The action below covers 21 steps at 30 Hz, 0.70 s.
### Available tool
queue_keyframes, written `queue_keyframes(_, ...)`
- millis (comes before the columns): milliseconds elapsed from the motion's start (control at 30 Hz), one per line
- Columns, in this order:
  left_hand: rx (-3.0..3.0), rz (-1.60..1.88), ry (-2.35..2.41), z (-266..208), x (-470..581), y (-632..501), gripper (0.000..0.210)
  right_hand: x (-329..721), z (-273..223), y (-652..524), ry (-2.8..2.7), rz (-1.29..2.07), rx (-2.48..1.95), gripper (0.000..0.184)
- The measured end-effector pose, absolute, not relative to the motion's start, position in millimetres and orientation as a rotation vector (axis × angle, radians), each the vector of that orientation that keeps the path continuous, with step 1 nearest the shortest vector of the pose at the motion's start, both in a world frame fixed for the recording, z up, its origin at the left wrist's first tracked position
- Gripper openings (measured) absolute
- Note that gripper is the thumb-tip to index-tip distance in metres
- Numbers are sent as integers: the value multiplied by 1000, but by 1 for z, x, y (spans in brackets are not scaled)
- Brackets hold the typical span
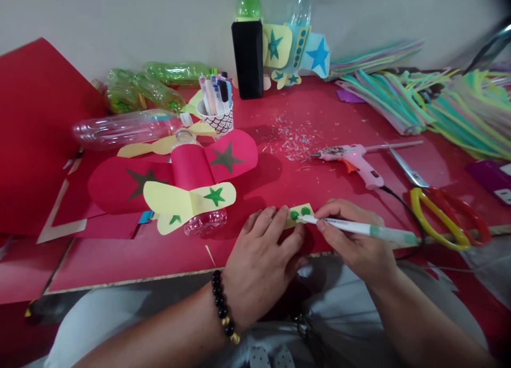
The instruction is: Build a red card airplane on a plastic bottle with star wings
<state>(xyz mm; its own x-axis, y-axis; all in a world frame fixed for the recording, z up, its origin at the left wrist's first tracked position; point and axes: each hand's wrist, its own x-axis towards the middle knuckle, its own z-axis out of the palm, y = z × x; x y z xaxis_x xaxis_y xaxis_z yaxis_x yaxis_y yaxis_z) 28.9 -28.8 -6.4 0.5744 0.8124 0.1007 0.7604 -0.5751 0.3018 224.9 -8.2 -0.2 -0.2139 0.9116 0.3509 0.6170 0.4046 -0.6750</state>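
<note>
A small yellow paper strip (310, 208) with green dots lies near the table's front edge. My left hand (261, 256) holds it down there, fingers bent over its left part, which they hide. In my right hand (359, 240) is a white marker with a pale green end (361, 228), gripped between thumb and fingers. Its tip touches the strip beside the green dots. To the left of my left hand stands a clear bottle (205, 222) wrapped in red paper, with red wings (233, 155) bearing dark stars and a yellow paper piece (189, 197) with green stars.
A pink glue gun (351, 157) lies beyond my right hand, near scissors (439, 213) with yellow and red handles. Behind are a cup of markers (217, 120), a black phone (247, 59), green bottles (159, 88), a clear bottle (128, 128) and pastel strips (391, 101).
</note>
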Motion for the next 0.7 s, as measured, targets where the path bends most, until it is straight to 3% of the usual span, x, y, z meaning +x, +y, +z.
queue_keyframes(700,2597,356,1306,-6,29,-29,42,222,2,-6,-1965,523,-1304,5)
